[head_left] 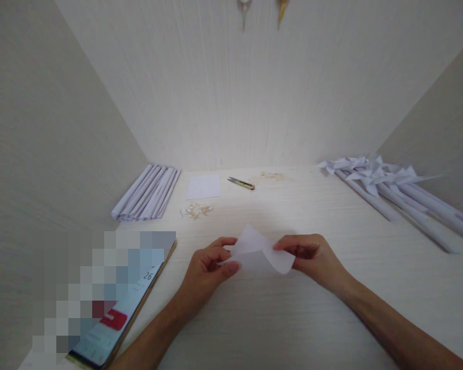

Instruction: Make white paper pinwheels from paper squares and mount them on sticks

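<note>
Both hands meet over the middle of the pale wood-grain surface (pixel 278 318), and between them is a small sheet of white paper (pixel 260 252). The left hand (pixel 206 270) pinches the sheet's left edge between thumb and fingertips, so its grip is closed on the paper. The right hand (pixel 312 257) does the same at the right edge, thumb on top and fingers curled beneath. The sheet is lifted just off the surface and bent, with its upper corner pointing up and away from the person and its lower right corner rounded over.

Farther back on the left lies a bundle of rolled white paper tubes (pixel 146 192), side by side and touching, running diagonally toward the back wall. Just beside them to the right is a flat white square of paper (pixel 203 186), and in front of that square a little scatter of pale tan scraps (pixel 196 210). A small pair of snips (pixel 241 182) with dark blades lies right of the square, and beyond it is another faint patch of tan shavings (pixel 272 176).

Along the right side lies a row of finished paper pinwheels (pixel 374 174) on long rolled sticks, their heads bunched together near the back wall.

At the near left corner a phone (pixel 116 329) rests on the surface, its screen lit and partly blurred out.

There are no containers in sight; everything lies loose on the surface.
</note>
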Demonstrator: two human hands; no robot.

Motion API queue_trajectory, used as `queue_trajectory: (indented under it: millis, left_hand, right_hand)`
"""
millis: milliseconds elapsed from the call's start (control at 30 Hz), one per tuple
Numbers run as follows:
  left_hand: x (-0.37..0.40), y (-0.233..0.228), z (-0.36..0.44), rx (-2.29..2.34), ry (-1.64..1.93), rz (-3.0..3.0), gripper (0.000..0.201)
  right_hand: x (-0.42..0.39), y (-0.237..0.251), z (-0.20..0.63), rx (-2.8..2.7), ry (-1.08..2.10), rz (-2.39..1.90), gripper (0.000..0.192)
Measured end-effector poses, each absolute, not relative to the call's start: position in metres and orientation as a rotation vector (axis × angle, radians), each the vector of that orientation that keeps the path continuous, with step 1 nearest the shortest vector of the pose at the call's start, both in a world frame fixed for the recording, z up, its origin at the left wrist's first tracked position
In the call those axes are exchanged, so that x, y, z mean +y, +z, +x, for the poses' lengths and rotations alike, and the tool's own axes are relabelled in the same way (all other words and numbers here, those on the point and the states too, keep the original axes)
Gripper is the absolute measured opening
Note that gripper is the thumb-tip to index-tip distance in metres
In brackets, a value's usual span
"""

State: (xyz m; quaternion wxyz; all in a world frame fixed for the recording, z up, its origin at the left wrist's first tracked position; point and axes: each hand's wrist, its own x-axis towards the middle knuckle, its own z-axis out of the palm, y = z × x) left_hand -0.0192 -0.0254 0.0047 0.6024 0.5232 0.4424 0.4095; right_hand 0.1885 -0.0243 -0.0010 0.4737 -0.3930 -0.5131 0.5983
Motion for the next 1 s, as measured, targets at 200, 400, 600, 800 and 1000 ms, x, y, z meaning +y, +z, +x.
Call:
queue_trajectory:
  millis: [200, 400, 600, 800, 1000]
  left_hand:
    - [-0.022, 0.0, -0.017, 1.066, 0.979, 1.09, 0.015]
    - [-0.019, -0.001, -0.016, 1.126, 0.955, 1.088, 0.014]
    - [-0.021, -0.001, -0.016, 1.241, 1.023, 1.145, 0.016]
    - [-0.02, -0.005, -0.018, 1.262, 1.069, 1.136, 0.018]
    - [-0.02, -0.003, -0.015, 1.184, 1.067, 1.073, 0.01]
  right_hand:
    - [-0.028, -0.004, 0.183, -1.325, 1.374, -1.022, 0.021]
    - [-0.027, -0.001, 0.178, -1.307, 1.229, -1.117, 0.002]
    - [-0.026, 0.003, 0.172, -1.297, 1.151, -1.299, 0.011]
    - [-0.027, -0.004, 0.171, -1.244, 1.261, -1.286, 0.014]
    - [-0.026, -0.006, 0.172, -1.186, 1.306, -1.237, 0.013]
